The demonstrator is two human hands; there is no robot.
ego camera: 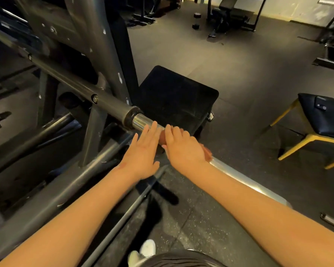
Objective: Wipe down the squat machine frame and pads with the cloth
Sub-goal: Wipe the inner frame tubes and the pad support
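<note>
The squat machine frame (102,53) is grey steel, with a dark bar (69,81) running diagonally to a chrome sleeve (143,122). My right hand (183,149) curls over the sleeve and grips an orange-brown cloth (207,153) against it; only the cloth's edges peek out from under the palm. My left hand (143,157) lies beside it with straight, spread fingers, its fingertips reaching the chrome. The sleeve carries on behind my right forearm toward the lower right (245,182). No pads can be made out.
A black box (174,95) stands on the floor just beyond the sleeve. A yellow-legged chair (308,139) with a phone (320,105) on its black seat is at the right. Frame tubes (52,197) cross the lower left. A bench (231,14) and dumbbell (196,21) lie far back.
</note>
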